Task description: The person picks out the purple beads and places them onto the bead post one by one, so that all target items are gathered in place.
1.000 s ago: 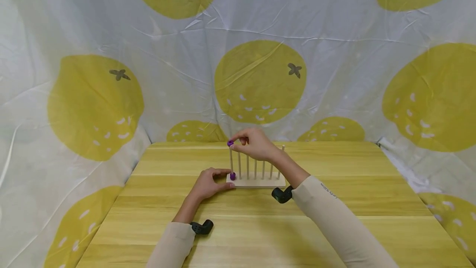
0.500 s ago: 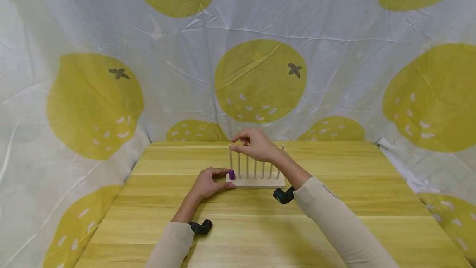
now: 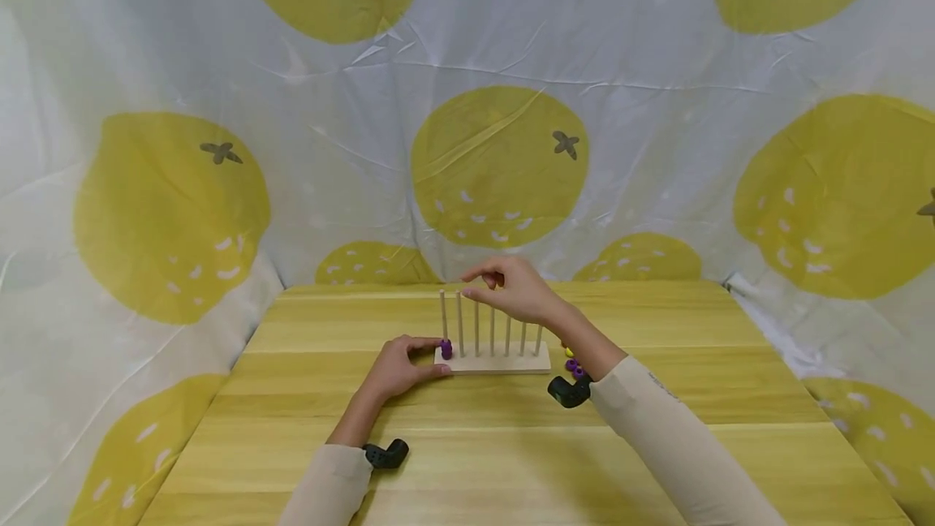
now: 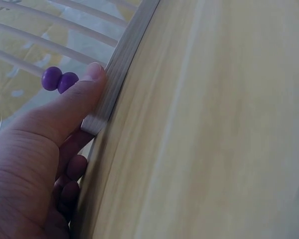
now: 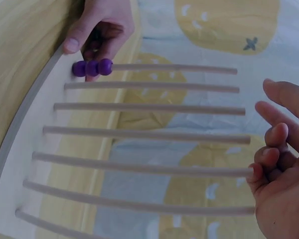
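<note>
A pale wooden base (image 3: 497,360) carries a row of several upright pegs (image 5: 149,109). Purple beads (image 5: 92,68) sit stacked at the foot of the leftmost peg, the rest of which is bare. My left hand (image 3: 398,365) grips the base's left end, thumb on the front edge and fingers behind, close beside the beads. Over the peg tops hovers my right hand (image 3: 514,289). Its thumb and index finger are parted with nothing between them; the other fingers are bent in the right wrist view.
Loose purple beads (image 3: 575,367) and a yellow bead (image 3: 568,352) lie on the table to the right of the base, partly behind the right forearm. The wooden table (image 3: 467,445) runs back to a hanging cloth (image 3: 351,144) printed with yellow fruit.
The purple bead my right hand pinched at the top of the leftmost peg has dropped onto the stack below. The right hand has moved slightly right; the left keeps its grip.
</note>
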Action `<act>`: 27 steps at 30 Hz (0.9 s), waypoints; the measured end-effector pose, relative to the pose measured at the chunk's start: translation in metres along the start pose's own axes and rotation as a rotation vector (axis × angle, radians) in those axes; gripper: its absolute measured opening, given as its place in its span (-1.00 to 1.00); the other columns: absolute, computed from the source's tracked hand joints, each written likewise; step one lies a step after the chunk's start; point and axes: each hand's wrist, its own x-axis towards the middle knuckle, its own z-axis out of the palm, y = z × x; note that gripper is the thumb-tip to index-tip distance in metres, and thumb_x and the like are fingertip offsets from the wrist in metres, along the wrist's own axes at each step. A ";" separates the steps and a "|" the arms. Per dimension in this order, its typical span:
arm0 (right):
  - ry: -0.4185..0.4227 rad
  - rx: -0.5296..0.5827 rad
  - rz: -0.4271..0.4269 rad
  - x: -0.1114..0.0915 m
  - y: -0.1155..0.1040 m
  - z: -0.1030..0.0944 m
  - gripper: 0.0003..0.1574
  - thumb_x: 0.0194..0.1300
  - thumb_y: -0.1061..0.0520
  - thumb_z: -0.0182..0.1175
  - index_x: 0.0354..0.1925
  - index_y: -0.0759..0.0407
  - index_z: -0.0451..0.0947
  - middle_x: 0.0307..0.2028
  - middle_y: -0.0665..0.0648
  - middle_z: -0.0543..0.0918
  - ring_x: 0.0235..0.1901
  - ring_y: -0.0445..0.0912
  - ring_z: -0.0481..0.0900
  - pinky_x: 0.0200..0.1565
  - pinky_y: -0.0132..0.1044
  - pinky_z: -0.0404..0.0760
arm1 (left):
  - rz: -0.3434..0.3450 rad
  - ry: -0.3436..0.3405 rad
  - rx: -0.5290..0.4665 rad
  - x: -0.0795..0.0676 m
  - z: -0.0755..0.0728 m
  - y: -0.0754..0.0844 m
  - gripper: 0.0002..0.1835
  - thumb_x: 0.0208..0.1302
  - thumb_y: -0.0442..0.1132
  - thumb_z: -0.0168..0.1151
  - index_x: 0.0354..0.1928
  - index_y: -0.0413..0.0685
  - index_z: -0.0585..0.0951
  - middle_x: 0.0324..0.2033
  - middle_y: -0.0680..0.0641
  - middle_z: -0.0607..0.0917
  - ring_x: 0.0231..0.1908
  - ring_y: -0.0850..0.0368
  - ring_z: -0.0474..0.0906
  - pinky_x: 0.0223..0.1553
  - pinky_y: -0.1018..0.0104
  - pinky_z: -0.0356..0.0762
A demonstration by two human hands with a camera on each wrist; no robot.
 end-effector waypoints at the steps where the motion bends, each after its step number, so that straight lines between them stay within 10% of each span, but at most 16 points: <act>1: 0.004 -0.003 0.002 -0.001 0.001 -0.002 -0.66 0.43 -0.06 0.33 0.05 0.07 0.76 -0.47 0.02 0.45 -0.52 -0.13 0.26 -0.36 -0.29 0.34 | -0.002 0.002 0.001 0.000 0.000 0.000 -0.39 0.01 0.28 0.58 0.16 0.40 0.73 0.18 0.10 0.71 0.29 -0.08 0.54 0.33 -0.15 0.47; 27: 0.146 0.020 0.147 -0.070 0.042 -0.060 -0.66 0.42 -0.16 0.33 0.06 -0.09 0.73 -0.40 0.10 0.40 -0.40 0.00 0.24 -0.34 -0.22 0.28 | 0.005 -0.002 0.022 0.000 0.000 -0.001 -0.39 0.03 0.24 0.59 0.18 0.38 0.72 0.17 0.09 0.72 0.27 -0.06 0.55 0.32 -0.10 0.49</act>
